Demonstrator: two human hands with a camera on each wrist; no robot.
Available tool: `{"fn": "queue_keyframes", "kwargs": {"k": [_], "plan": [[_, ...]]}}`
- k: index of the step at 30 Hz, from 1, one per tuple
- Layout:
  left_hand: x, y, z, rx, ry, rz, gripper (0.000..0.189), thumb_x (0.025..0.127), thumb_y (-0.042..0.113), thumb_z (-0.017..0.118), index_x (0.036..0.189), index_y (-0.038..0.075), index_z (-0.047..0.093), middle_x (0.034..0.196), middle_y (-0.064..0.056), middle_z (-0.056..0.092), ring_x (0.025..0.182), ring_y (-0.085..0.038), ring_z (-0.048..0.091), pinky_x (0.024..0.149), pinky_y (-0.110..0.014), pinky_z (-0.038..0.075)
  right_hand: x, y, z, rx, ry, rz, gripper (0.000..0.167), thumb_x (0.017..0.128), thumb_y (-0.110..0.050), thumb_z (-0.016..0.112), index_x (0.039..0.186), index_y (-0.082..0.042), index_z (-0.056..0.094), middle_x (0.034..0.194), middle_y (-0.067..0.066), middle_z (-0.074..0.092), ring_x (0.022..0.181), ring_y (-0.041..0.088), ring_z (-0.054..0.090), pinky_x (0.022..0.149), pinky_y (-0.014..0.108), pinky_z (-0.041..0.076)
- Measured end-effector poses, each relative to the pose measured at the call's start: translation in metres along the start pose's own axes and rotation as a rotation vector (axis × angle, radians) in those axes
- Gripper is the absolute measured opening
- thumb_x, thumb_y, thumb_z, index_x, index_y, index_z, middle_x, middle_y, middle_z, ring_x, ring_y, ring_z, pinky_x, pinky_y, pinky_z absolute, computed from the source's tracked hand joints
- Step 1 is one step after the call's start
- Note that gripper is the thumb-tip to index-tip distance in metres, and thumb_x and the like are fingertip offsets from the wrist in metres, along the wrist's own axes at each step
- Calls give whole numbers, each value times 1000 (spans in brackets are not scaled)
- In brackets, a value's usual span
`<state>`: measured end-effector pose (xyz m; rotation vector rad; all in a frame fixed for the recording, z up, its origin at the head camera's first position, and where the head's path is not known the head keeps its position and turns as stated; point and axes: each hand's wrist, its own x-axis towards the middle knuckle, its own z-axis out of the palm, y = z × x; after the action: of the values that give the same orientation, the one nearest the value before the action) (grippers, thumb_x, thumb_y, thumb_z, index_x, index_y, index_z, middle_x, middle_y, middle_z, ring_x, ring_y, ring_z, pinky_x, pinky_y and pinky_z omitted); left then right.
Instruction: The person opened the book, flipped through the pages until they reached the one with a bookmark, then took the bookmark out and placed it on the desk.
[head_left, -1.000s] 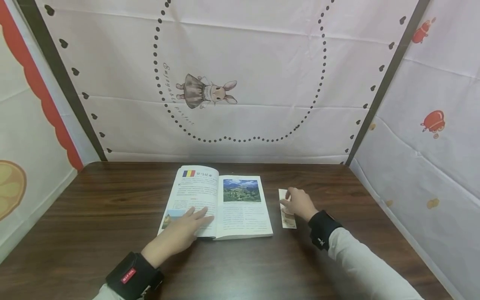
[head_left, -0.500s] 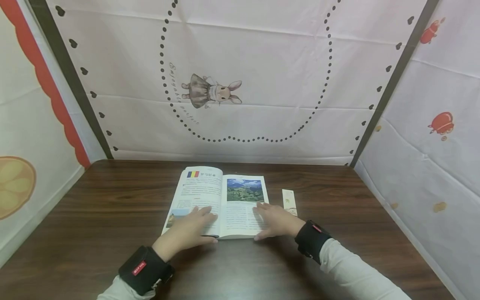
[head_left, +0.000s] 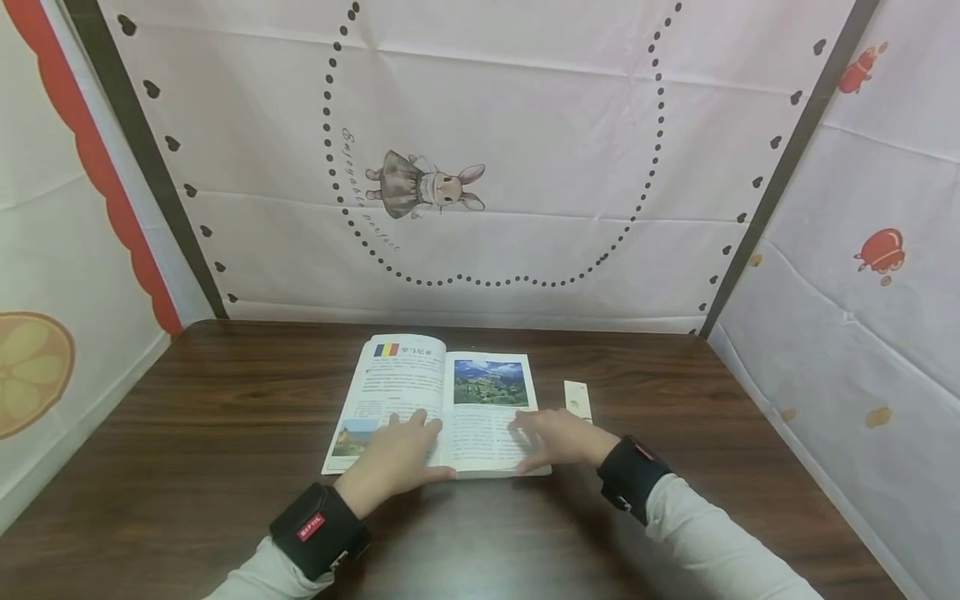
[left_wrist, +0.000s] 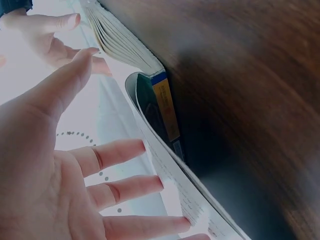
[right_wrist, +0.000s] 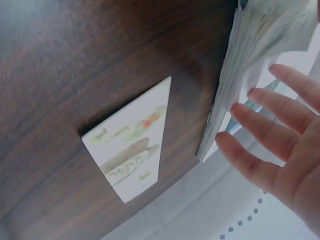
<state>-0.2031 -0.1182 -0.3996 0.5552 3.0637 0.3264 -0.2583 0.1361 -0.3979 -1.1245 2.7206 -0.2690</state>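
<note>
An open book [head_left: 483, 433] lies on the table, its left page showing a small flag and its right page a landscape photo. My left hand [head_left: 399, 454] rests on the lower left page near the fold, fingers spread. In the left wrist view its fingertips [left_wrist: 152, 182] touch the page, and part of the book's spine [left_wrist: 166, 107] shows. My right hand [head_left: 558, 437] lies over the lower right page's outer edge, fingers extended and loosely bent. A pale printed bookmark [right_wrist: 132, 142] lies flat on the table beside the book; my right hand partly hides it in the head view.
The dark wood table [head_left: 225, 400] spreads around the book. A white printed cloth [head_left: 525, 167] hangs behind it, and more cloth walls [head_left: 840, 350] stand at both sides.
My right hand has left the bookmark and moved left onto the right page. My left hand has shifted right toward the fold. The bookmark stays on the table.
</note>
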Motion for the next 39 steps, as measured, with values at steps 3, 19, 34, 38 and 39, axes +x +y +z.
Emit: {"fn": "queue_keyframes", "kwargs": {"k": [3, 19, 34, 38, 39], "plan": [[1, 2, -1, 19, 13, -5, 73, 72, 55, 73, 121, 3, 58, 120, -21, 58, 103, -45, 56, 82, -58, 47, -1, 0, -4, -17, -2, -48, 37, 84, -29, 70, 114, -8, 65, 109, 7, 69, 94, 18, 65, 83, 35, 52], [2, 20, 10, 155, 92, -62, 74, 74, 65, 64, 113, 2, 60, 105, -25, 58, 98, -48, 56, 76, -56, 48, -2, -25, -20, -485, 565, -342, 12, 79, -12, 73, 90, -13, 70, 86, -4, 71, 85, 10, 66, 80, 24, 50], [7, 12, 6, -27, 245, -117, 22, 84, 25, 63, 81, 3, 61, 63, -6, 53, 52, -19, 48, 45, -29, 36, 7, -43, -29, -241, 621, -278, 72, 74, -23, 79, 136, -9, 46, 141, 11, 47, 127, 25, 49, 102, 38, 43], [5, -2, -5, -333, 329, -207, 34, 90, 27, 57, 70, -1, 59, 52, -1, 47, 42, -11, 40, 39, -22, 27, 4, -33, -25, -143, 422, -123, 80, 79, -33, 73, 144, -6, 34, 146, 16, 40, 134, 30, 40, 107, 44, 37], [4, -6, -8, -380, 353, -221, 35, 91, 27, 56, 72, -3, 60, 52, -3, 48, 42, -11, 40, 40, -22, 27, 4, -30, -24, -127, 359, -97, 79, 80, -36, 72, 142, -4, 37, 144, 17, 42, 134, 32, 41, 106, 45, 38]]}}
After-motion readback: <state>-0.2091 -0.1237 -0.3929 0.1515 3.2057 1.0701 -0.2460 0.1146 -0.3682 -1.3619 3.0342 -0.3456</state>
